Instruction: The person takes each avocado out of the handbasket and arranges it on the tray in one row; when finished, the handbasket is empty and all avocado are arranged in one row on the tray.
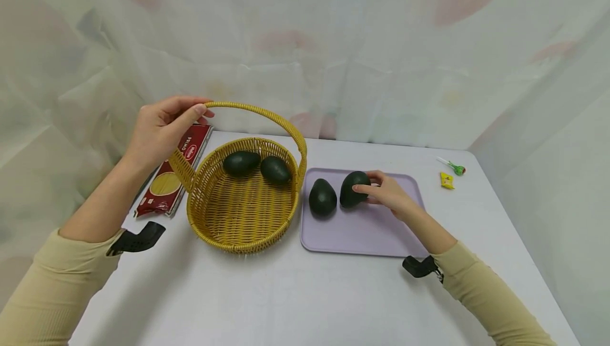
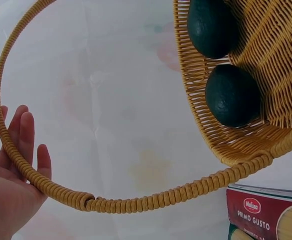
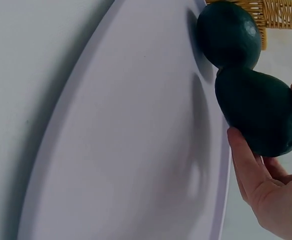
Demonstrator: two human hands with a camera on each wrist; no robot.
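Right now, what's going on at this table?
A person is working with avocados at a white table. The left hand grips the handle of a yellow wicker basket holding two avocados. The right hand grips one avocado on a lilac tray, beside another avocado. A spaghetti packet lies left of the basket.

pasta box (image 2: 265,212) cut off by frame edge, small wrappers (image 1: 447,180) too small to identify

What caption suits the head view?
Left hand holds basket handle; right hand grips an avocado on the tray.
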